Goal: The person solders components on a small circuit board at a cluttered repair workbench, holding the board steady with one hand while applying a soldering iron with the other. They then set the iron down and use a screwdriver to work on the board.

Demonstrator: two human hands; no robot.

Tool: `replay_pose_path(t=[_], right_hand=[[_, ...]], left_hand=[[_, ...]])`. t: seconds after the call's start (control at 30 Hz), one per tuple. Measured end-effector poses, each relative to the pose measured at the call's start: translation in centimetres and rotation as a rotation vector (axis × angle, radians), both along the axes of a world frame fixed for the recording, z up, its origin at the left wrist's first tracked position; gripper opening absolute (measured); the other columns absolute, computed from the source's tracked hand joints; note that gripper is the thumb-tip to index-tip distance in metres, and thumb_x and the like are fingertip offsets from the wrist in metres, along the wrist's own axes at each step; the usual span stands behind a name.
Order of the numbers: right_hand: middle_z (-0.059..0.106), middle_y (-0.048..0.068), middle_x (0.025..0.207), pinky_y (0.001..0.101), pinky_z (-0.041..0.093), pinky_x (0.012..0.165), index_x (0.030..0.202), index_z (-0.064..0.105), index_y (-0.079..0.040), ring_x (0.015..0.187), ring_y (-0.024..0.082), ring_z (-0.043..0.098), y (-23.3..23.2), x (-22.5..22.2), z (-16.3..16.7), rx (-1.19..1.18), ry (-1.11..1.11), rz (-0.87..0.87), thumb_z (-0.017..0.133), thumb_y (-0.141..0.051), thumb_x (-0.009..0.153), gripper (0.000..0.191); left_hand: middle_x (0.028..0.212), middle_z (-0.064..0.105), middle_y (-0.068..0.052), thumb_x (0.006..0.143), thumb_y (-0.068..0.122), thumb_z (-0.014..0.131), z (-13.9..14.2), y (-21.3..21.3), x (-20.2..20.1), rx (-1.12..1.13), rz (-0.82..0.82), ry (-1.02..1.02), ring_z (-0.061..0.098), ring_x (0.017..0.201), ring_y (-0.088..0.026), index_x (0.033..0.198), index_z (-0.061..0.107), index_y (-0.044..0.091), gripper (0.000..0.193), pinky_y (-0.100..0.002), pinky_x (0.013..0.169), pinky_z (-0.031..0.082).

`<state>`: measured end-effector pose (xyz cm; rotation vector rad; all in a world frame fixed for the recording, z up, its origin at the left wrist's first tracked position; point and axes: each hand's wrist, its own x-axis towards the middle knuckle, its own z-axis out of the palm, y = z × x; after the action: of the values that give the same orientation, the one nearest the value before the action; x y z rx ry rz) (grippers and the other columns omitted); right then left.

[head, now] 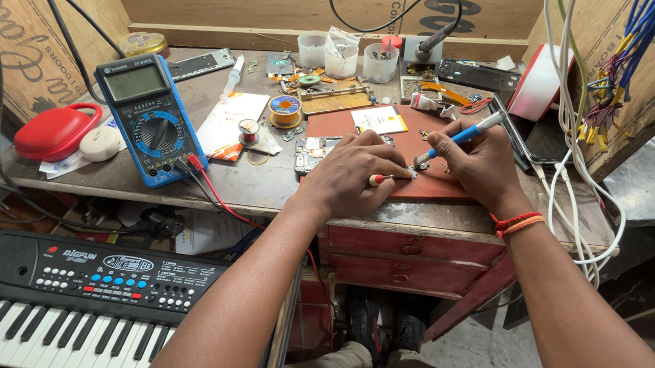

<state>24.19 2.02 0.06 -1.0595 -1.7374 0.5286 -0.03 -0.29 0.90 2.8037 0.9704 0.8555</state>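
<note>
My left hand [354, 176] rests on a reddish work mat [429, 188] and pinches a thin tool with a red-and-white handle [378, 179], its tip on a tiny part [412, 173]. My right hand [482, 165] grips a blue-and-white pen-shaped tool [460, 138] whose tip points down at the same small part. A bare circuit board [311, 152] lies just beyond my left knuckles. A red thread band [517, 223] circles my right wrist.
A blue multimeter [147, 119] with red and black leads stands at left, beside a red case [55, 131]. Solder spools [285, 111], plastic cups [341, 54] and small parts crowd the back. An electronic keyboard [64, 302] sits low left. Wire bundles [613, 52] hang at right.
</note>
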Motion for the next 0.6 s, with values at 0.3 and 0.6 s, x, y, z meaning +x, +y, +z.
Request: replay_pose_path(t=[0.3,0.6], right_hand=[[0.066,0.001,0.069,0.0222,0.040,0.049,0.089,0.073,-0.002,0.058,0.004,0.056,0.09,0.14,-0.16,0.004,-0.001,0.022,0.078,-0.014,0.092,0.013],[0.067,0.002,0.068,0.0229,0.039,0.047,0.090,0.072,-0.001,0.057,0.005,0.055,-0.29,-0.17,0.10,0.069,-0.054,-0.064,0.077,-0.012,0.093,0.012]], left_hand=[[0.116,0.072,0.006,0.086,0.019,0.060,0.05,0.01,-0.05,0.004,0.004,0.001,0.057,0.114,-0.019,0.109,0.080,0.021,0.031,-0.037,0.104,0.045],[0.116,0.072,0.006,0.086,0.018,0.060,0.12,-0.08,-0.08,0.003,0.000,0.004,0.057,0.114,-0.019,0.109,0.080,0.020,0.031,-0.038,0.105,0.045]])
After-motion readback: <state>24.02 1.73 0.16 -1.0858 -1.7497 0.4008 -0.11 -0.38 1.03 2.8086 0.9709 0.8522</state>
